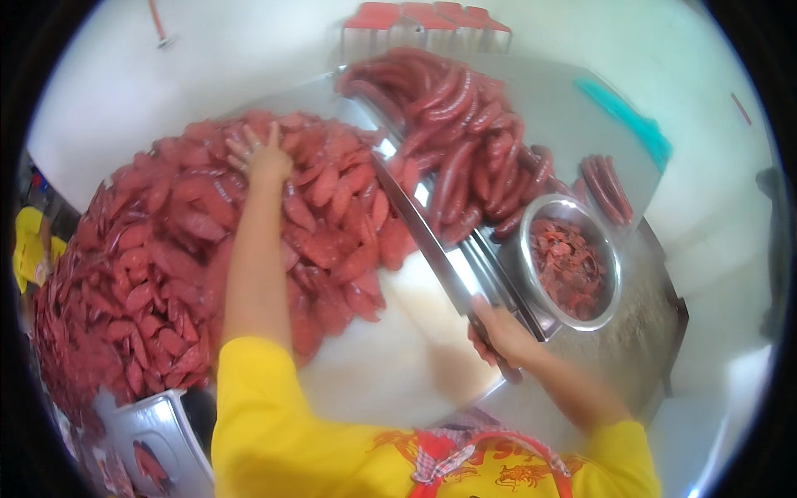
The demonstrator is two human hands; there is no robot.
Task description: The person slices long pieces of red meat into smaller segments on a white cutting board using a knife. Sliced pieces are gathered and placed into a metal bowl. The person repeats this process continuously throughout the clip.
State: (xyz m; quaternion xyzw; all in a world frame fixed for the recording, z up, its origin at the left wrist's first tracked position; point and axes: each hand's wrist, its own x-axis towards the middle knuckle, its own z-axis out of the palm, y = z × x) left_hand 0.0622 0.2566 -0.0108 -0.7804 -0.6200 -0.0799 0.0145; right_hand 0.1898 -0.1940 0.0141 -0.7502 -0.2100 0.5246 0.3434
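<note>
Yellow shirt (299,448) nearest, right grip (503,334) holds knife (432,245); left grip (267,159) spreads wide atop red slices (178,257).

Red stools (422,18) in a row on the floor past the table's (548,100) far edge. Teal sheet (628,120) at its far right corner, cloth or plastic unclear. Person in yellow (30,245) beyond the left edge, mostly hidden.

I have the left hand (264,159) on heaped slices (178,286), a knife (427,242) in the right hand (504,334), whole sausages (465,158) beyond it, and scraps (569,267) in a bowl (573,207) to its front right.
</note>
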